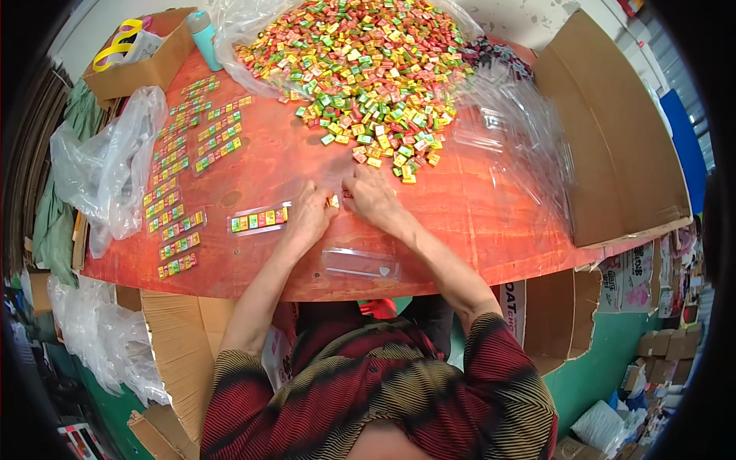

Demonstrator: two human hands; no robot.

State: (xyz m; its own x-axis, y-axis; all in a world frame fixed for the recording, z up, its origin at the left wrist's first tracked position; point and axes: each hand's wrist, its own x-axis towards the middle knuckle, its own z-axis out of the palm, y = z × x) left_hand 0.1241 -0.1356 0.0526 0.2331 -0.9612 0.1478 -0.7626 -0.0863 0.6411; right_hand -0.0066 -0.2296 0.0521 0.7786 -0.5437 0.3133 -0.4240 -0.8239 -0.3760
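My left hand (310,211) is closed, with a small yellow packet (333,201) between thumb and fingers. Close beside it, my right hand (373,199) is bent inward over the table, fingers pinched at a reddish bit mostly hidden by them. Left of my left hand lies a clear plastic tray (259,221) with a row of small coloured packets in it. A second clear tray (360,263), with no packets in it, rests near the table's front edge, below my hands. Beyond them spreads a big heap of small red, yellow and green packets (376,77).
Filled rows of packets (179,244) line the left of the red table (460,222). Several clear trays (529,146) are piled at the right, beside a tall cardboard box (613,130). Crumpled plastic bag (123,169), blue bottle (204,38) and open carton (146,73) stand left.
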